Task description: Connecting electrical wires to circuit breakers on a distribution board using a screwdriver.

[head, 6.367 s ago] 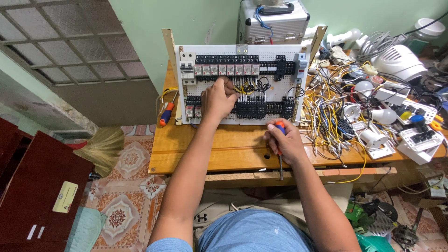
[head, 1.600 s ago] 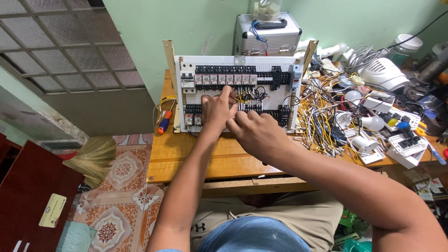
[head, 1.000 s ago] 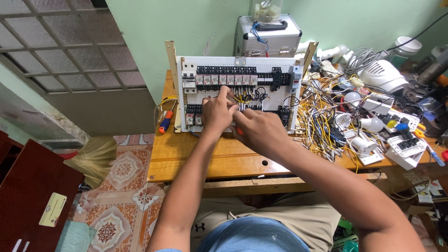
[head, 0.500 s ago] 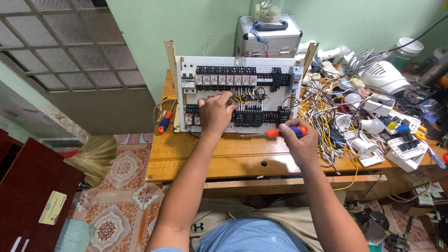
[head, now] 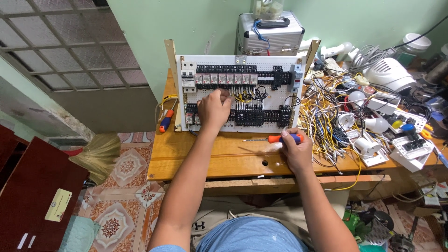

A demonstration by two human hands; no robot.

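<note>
At the left of the frame a broom [head: 100,154] lay on the tiled floor. One spare screwdriver [head: 165,121] leaned beside the upright panel [head: 240,93], handy on the table [head: 186,154]. The left hand [head: 213,108] pressed closed against the panel's lower row of parts, seemingly steadying a wire. Right of centre, the right hand [head: 295,150] clamped a second, orange-handled screwdriver [head: 273,139], its tip pointing left. Loose wires [head: 322,121] sprawled beyond.

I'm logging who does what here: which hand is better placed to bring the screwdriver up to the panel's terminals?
The right hand, probably. Its grip is already on the orange-handled screwdriver, lying on the wooden table just below the panel. The left hand is pressed against the lower row of components, so it's occupied.
</note>
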